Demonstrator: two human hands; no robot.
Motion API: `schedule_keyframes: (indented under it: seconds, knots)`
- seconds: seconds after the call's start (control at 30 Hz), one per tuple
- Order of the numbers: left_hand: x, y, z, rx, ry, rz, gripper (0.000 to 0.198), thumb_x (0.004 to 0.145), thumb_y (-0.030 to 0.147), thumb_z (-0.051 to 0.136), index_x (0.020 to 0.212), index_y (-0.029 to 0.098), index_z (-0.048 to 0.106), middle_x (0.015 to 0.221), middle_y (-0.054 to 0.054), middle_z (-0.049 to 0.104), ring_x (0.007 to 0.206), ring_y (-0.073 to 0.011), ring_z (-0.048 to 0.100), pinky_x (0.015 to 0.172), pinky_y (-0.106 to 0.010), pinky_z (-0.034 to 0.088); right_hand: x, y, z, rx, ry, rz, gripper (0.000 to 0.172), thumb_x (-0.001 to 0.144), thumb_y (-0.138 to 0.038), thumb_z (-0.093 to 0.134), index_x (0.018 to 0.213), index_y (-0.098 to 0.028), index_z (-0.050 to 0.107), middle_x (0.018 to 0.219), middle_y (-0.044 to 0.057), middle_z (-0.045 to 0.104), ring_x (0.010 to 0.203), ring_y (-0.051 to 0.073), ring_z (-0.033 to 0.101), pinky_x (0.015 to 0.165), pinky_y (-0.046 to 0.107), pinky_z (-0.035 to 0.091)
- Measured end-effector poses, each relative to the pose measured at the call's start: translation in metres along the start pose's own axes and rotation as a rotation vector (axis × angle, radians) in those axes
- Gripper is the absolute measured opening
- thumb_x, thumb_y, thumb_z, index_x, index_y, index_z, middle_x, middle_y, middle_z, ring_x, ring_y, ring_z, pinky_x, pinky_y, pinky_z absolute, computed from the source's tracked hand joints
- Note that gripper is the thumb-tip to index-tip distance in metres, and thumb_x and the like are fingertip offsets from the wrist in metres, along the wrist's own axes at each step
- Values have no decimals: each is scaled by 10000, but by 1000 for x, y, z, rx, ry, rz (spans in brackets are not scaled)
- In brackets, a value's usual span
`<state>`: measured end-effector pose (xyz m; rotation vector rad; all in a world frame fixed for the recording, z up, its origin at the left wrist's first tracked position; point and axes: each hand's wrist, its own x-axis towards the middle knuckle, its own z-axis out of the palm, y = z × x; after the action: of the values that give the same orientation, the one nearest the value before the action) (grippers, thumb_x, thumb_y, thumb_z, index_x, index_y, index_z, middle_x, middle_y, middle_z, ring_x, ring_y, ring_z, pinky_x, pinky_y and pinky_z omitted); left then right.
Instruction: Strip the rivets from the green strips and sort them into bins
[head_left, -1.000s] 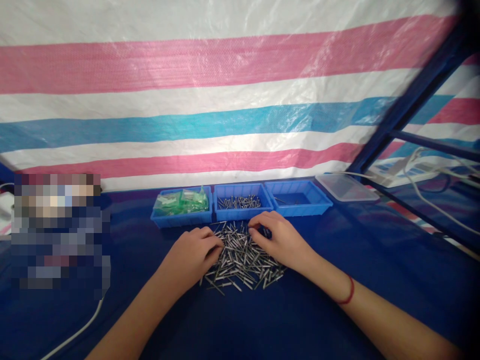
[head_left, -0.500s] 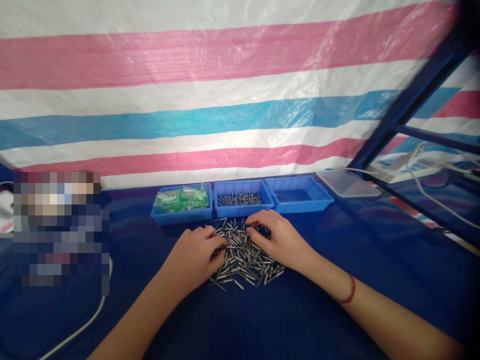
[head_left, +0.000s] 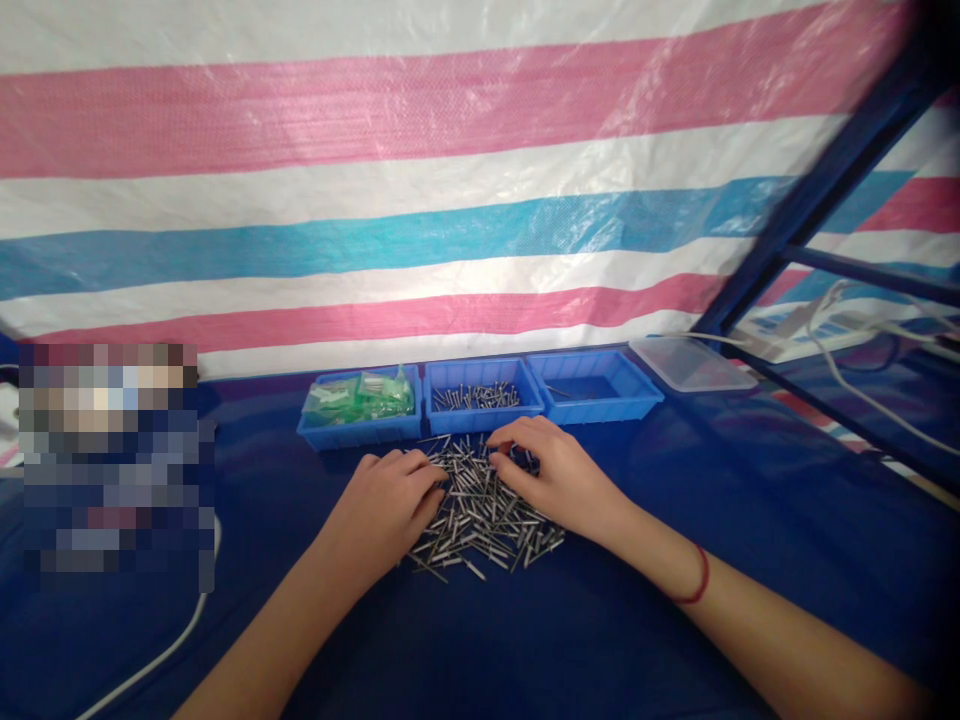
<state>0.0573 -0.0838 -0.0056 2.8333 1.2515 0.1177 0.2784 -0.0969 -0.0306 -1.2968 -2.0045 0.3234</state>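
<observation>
A loose heap of thin silver blind rivets (head_left: 480,520) lies on the blue table between my hands. On its left edge rests my left hand (head_left: 397,495), palm down, with curved fingers and the thumb a little apart from the index finger; its fingertips are partly hidden. Over the upper right of the heap arches my right hand (head_left: 544,465), a red cord round its wrist. Its thumb and index finger point left among the rivets, tips slightly apart. No rivet can be seen held in either hand.
Behind the heap stand three blue bins: the left bin (head_left: 360,432) holds green plastic packets, the middle bin (head_left: 484,412) several screw-like pieces, the right bin (head_left: 607,405) a thin piece. A clear lid (head_left: 694,363) lies farther right. A white cable (head_left: 169,645) crosses the left side.
My left hand has shifted slightly left and its thumb is nearer the index finger. The heap's left edge reaches a little farther left. My right hand is nearly still.
</observation>
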Motion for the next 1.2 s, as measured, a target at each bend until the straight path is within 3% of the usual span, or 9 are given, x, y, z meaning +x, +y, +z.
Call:
schedule_keyframes:
  seconds: [0.53, 0.7, 1.2]
  knots:
    - [0, -3, 7, -10, 25, -83, 180, 914, 225, 460, 910, 204, 639, 946, -45, 618, 857, -208, 578, 732, -340, 419, 0, -1, 2, 12, -20, -19, 107, 838, -184, 564, 912, -185, 641, 859, 37, 668, 813, 183, 588, 789, 352, 445]
    - [-1, -4, 7, -12, 74, -34, 175, 895, 229, 498, 999, 238, 639, 992, -44, 598, 874, -206, 555, 746, -343, 402, -1, -4, 2, 12, -42, -45, 101, 844, -169, 553, 895, -190, 638, 864, 36, 672, 824, 187, 587, 786, 355, 438]
    - [2, -4, 5, -111, 12, 72, 125, 894, 315, 559, 958, 273, 657, 1004, -4, 616, 938, -194, 542, 755, -322, 326, -3, -8, 4, 1, -88, -68, 82, 840, -167, 569, 894, -185, 629, 822, 29, 665, 804, 179, 582, 759, 337, 439]
